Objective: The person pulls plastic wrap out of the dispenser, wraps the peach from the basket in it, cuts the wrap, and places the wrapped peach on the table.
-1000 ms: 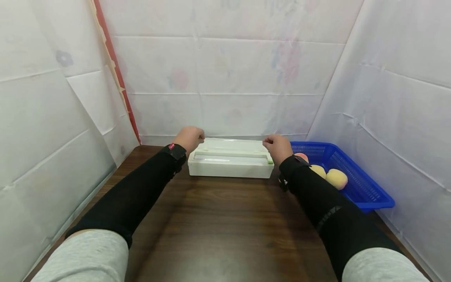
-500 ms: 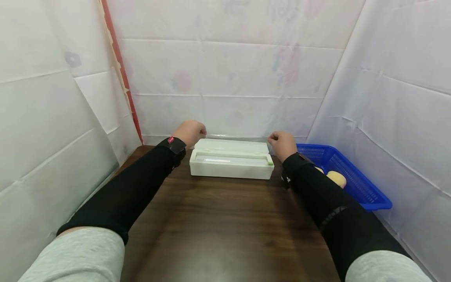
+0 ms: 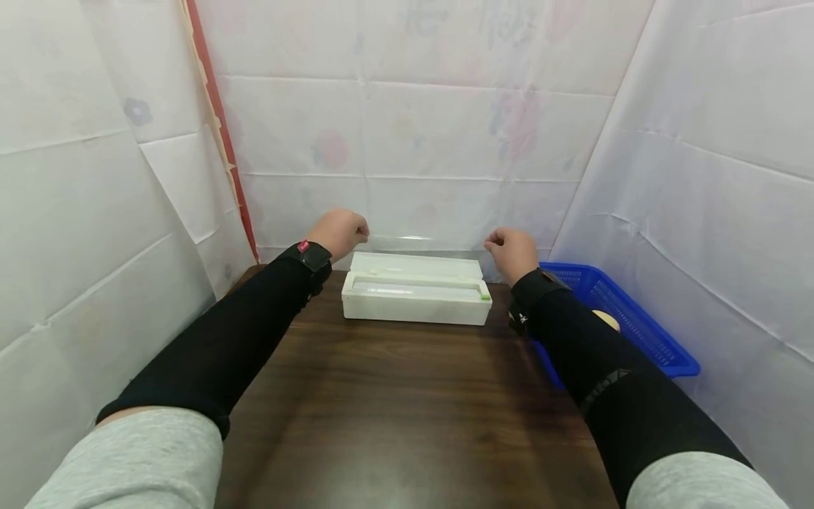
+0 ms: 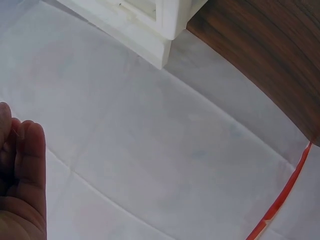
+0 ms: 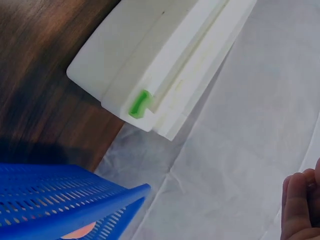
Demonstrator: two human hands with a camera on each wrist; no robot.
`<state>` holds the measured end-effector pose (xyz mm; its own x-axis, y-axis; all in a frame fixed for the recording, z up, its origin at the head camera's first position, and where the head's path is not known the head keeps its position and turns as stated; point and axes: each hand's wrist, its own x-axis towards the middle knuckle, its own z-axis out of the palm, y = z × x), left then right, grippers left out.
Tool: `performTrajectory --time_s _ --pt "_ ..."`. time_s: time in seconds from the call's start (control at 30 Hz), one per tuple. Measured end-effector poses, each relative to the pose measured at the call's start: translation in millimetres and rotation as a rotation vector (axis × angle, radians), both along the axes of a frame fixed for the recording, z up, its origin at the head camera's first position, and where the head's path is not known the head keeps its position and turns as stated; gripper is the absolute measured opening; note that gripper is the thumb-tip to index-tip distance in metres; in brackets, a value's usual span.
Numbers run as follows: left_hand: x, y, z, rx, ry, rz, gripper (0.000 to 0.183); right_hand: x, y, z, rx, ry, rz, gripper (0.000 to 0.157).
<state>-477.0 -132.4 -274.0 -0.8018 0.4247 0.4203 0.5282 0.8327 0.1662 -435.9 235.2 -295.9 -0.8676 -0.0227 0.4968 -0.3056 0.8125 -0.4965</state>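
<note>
A white cling film dispenser [image 3: 416, 309] lies on the dark wooden table, its lid [image 3: 416, 266] tipped back. Behind and above the lid, a clear sheet of cling film [image 3: 413, 244] spans the gap between both hands, showing mainly by its shiny upper edge. My left hand [image 3: 339, 233] pinches the film's left end between thumb and fingers. At the opposite end, my right hand [image 3: 514, 254] pinches it likewise. A green slider [image 5: 140, 104] sits at the dispenser's right end. Only part of each hand enters its wrist view.
To the right stands a blue plastic basket [image 3: 642, 332], partly covered by the right forearm. One peach [image 3: 607, 320] shows inside it. White sheeting [image 3: 420, 127] walls in the table [image 3: 394, 403] at the back and both sides.
Both hands have risen above the dispenser, drawing the cling film up and away from it. The right hand has also shifted slightly right, and its forearm hides more peaches.
</note>
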Motion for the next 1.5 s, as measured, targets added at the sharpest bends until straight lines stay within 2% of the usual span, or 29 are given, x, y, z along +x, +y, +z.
performTrajectory --time_s 0.23,0.47,0.8,1.0,1.5 --pt "-2.2 -1.3 3.4 -0.009 -0.007 0.01 0.012 -0.3 -0.1 3.0 0.005 -0.006 -0.02 0.019" --pt "-6.2 0.8 13.6 -0.022 0.022 -0.005 0.012 -0.9 4.3 13.6 0.015 0.001 -0.038 0.021" --pt "-3.0 -3.1 22.9 -0.014 0.048 -0.004 0.013 4.1 2.5 25.7 0.04 0.052 -0.051 0.019" --pt "4.9 -0.2 35.1 -0.031 0.053 0.012 0.014 10.2 5.4 35.6 0.014 0.042 -0.053 0.02" --pt "5.9 3.8 60.9 -0.024 0.099 -0.011 0.013 13.3 10.8 57.5 0.014 0.084 -0.055 0.021"
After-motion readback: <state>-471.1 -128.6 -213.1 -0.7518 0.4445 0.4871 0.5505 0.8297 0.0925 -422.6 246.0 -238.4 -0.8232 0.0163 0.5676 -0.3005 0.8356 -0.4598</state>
